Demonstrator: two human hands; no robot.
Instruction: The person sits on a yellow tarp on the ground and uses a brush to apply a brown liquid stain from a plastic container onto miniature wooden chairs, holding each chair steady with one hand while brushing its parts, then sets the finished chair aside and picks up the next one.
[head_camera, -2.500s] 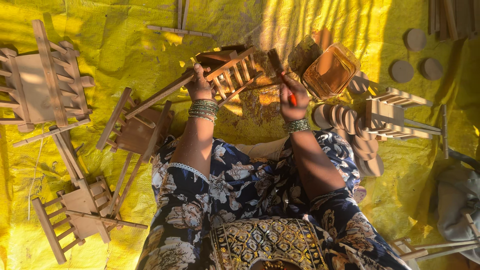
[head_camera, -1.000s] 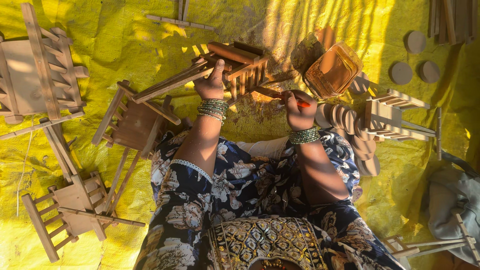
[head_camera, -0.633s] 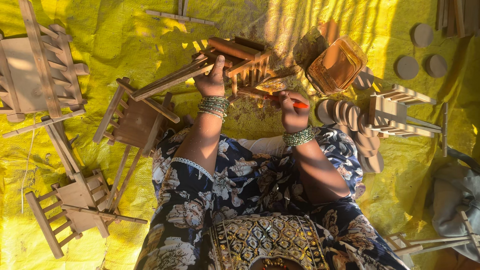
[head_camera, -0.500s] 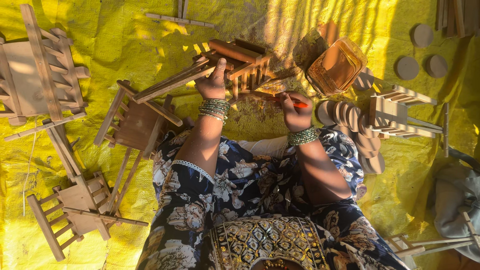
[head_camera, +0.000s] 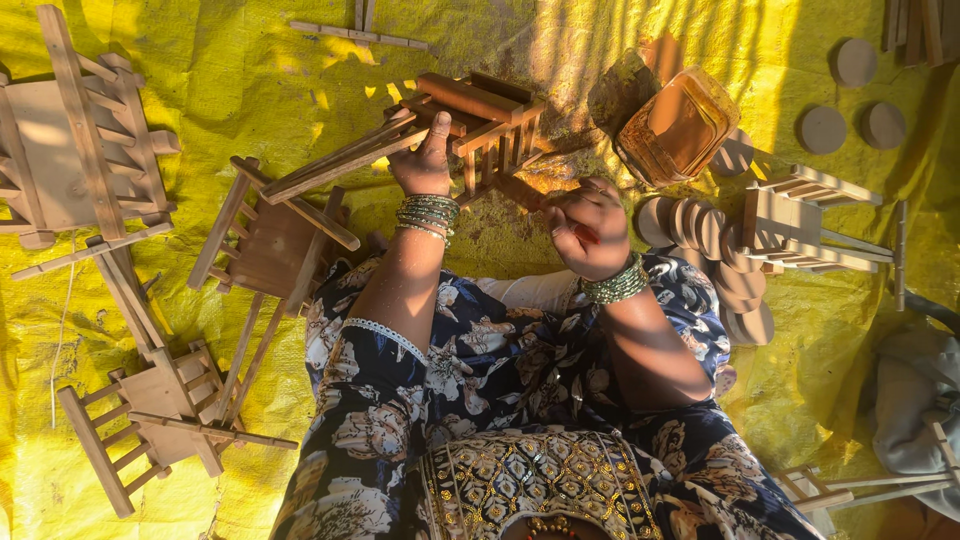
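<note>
Since the earlier frame, the right hand (head_camera: 590, 232) has drawn back from the small wooden cart (head_camera: 470, 125) toward the body, closed around a slim red-tipped tool (head_camera: 583, 233), while the left hand (head_camera: 425, 160) has stayed pressed on the cart's frame, fingers wrapped over a rail. That cart sits tilted on the yellow sheet (head_camera: 250, 80) just ahead of the knees, its long shafts (head_camera: 340, 165) pointing left. Judging by this, a firm left hold that stops the frame rocking matters most, with the amber glue tub (head_camera: 680, 125) kept near.
</note>
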